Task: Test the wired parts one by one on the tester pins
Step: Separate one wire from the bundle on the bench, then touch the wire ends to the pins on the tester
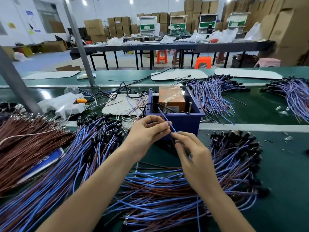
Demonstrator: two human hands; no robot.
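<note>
Green bench mat (284, 173) covered with wired parts: a blue-and-brown pile (167, 190) nearest, under both forearms. Right hand (194, 158) and left hand (148, 133) each pinch one blue wire (167, 121), which slants up into the open blue tester box (175, 114) just behind. Beyond, more wire bundles (212, 92), then stacked cartons (200, 7).

Honestly nothing here is readable. The orange unit (172, 99) inside the blue tester box (182, 121) has a label strip with print on it, but it's too small and blurry. Same for the wall posters (30, 22) far left and the blue printed sheet (45, 160) under the wires near left.
</note>
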